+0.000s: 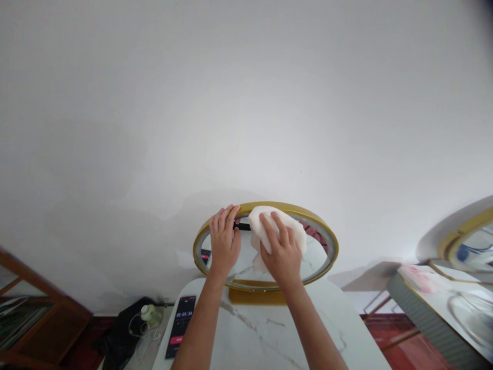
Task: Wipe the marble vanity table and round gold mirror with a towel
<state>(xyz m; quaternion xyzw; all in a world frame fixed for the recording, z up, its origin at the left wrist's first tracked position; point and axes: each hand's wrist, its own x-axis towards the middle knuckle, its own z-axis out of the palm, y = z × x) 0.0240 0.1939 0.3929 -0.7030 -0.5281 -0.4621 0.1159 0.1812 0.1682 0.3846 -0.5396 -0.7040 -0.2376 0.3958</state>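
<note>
A round mirror (334, 245) with a gold frame stands on its gold base (254, 297) atop a white marble-patterned table (265, 334). My left hand (224, 241) grips the upper left of the frame, its fingers over the rim and the thumb in front of the glass. Pressed against the upper right of the glass is a folded white cloth (296, 226). My right hand (283, 252) holds this cloth under its fingers, and its palm partly hides it.
A phone (181, 324) showing a running timer lies at the table's left edge. Beyond it are a capped bottle (151, 314) and a black bag (123, 334). At right, a grey cabinet (435, 313) carries another gold-framed mirror (468, 231). A white wall (246, 103) rises behind.
</note>
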